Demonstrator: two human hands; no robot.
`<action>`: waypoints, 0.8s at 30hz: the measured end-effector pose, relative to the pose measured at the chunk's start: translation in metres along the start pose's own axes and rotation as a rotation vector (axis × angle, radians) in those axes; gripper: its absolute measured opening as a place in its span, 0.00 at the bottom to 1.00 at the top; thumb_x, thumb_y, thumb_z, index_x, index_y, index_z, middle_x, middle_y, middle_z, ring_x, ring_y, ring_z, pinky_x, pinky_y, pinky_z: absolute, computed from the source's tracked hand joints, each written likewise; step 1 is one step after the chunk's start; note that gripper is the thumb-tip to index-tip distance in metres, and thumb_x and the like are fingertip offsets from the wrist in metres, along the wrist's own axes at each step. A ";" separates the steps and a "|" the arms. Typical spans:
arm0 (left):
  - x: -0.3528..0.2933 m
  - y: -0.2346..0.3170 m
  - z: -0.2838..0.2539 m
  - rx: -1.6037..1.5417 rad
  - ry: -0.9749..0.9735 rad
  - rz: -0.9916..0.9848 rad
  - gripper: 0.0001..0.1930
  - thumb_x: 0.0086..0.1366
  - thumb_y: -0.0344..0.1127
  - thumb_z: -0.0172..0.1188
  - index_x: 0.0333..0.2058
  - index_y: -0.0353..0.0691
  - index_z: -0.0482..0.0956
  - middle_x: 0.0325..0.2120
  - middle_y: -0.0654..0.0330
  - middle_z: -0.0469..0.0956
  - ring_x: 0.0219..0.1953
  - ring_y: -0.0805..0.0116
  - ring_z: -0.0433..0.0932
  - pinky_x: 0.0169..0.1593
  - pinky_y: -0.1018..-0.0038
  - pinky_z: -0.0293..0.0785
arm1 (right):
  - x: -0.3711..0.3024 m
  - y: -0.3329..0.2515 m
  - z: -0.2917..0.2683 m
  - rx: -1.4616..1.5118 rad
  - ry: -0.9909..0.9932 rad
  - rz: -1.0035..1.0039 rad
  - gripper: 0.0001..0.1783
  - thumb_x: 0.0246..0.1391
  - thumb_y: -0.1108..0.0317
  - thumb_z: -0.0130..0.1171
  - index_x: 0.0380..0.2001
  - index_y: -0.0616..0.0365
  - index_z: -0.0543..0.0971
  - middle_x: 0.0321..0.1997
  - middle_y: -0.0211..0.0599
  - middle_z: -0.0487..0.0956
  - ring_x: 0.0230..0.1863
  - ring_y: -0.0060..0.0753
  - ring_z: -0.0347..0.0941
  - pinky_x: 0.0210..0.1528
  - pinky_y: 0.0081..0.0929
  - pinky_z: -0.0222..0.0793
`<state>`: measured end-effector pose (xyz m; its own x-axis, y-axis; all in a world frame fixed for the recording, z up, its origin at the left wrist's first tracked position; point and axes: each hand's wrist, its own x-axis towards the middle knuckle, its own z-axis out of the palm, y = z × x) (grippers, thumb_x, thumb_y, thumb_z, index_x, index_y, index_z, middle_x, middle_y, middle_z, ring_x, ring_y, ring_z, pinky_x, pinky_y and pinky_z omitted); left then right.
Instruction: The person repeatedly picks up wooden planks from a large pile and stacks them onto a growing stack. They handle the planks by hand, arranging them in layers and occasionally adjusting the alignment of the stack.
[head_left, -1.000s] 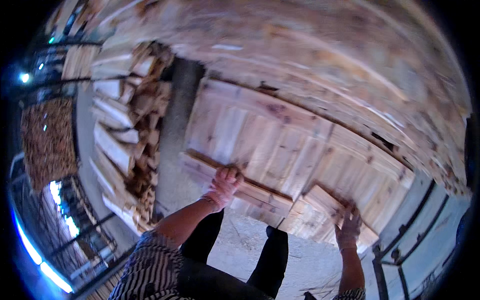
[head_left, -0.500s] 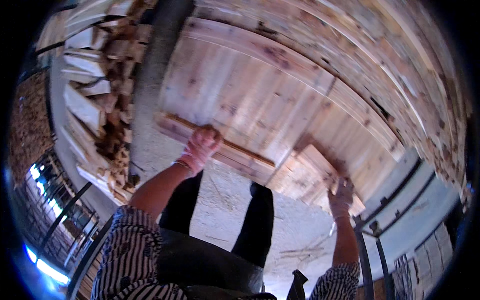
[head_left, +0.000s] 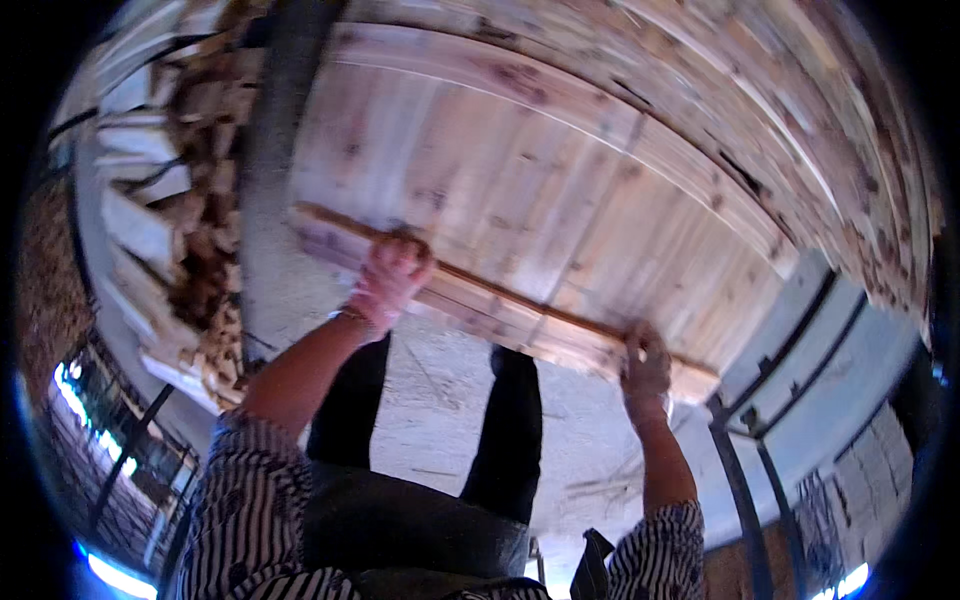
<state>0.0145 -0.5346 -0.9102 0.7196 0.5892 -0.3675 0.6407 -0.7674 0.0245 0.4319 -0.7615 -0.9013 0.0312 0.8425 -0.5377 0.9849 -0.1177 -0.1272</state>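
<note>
A wide panel of pale wooden boards (head_left: 490, 200) lies in front of me, with a long raised wooden strip (head_left: 550, 95) along its far edge. On its near edge, my left hand (head_left: 393, 275) is closed over the left wooden strip (head_left: 480, 292), fingers curled on its inner side. My right hand (head_left: 646, 372) grips the right wooden strip (head_left: 585, 342), which lies along the same edge in line with the left one. Where the fingers and palms press the wood, the undersides are hidden.
Split wood offcuts (head_left: 145, 225) are heaped at the left. Stacked boards (head_left: 760, 90) run along the far right side. A dark metal frame (head_left: 740, 480) stands by the panel's right end. My legs (head_left: 505, 440) are just below the near edge, above a pale floor (head_left: 430, 400).
The right strip, slanted across the panel before, now lies along the near edge. My right hand moved left and slightly up with it. My left hand stays on its strip.
</note>
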 end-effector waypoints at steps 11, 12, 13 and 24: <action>-0.119 0.021 -0.111 -0.944 -0.069 -0.779 0.38 0.56 0.40 0.63 0.64 0.40 0.58 0.59 0.47 0.65 0.63 0.49 0.61 0.65 0.61 0.57 | 0.005 -0.155 -0.074 0.365 -0.201 -0.064 0.47 0.46 0.45 0.66 0.64 0.59 0.61 0.63 0.52 0.67 0.63 0.49 0.63 0.65 0.42 0.56; -0.162 0.032 -0.124 -1.143 -0.003 -0.957 0.36 0.56 0.41 0.63 0.62 0.38 0.61 0.57 0.47 0.67 0.62 0.51 0.63 0.64 0.63 0.59 | 0.000 -0.188 -0.106 0.569 -0.347 -0.097 0.44 0.47 0.46 0.65 0.61 0.60 0.64 0.58 0.52 0.71 0.59 0.50 0.68 0.61 0.40 0.61; -0.196 0.034 -0.124 -1.370 0.072 -1.093 0.34 0.57 0.41 0.63 0.61 0.36 0.63 0.56 0.47 0.69 0.60 0.53 0.66 0.63 0.65 0.61 | -0.003 -0.216 -0.130 0.753 -0.492 -0.098 0.40 0.48 0.46 0.65 0.59 0.60 0.68 0.53 0.52 0.75 0.55 0.50 0.72 0.57 0.38 0.66; -0.403 -0.178 -0.106 -1.426 0.703 -1.785 0.37 0.63 0.48 0.58 0.63 0.32 0.56 0.57 0.44 0.68 0.59 0.57 0.67 0.61 0.71 0.61 | -0.013 -0.423 -0.114 0.901 -0.601 -0.290 0.35 0.50 0.49 0.66 0.56 0.59 0.70 0.47 0.50 0.78 0.48 0.42 0.76 0.50 0.35 0.70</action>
<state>-0.3611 -0.6081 -0.6676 -0.7564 0.4124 -0.5077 -0.0132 0.7664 0.6423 0.0343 -0.6624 -0.7457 -0.5065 0.5375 -0.6742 0.4509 -0.5014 -0.7385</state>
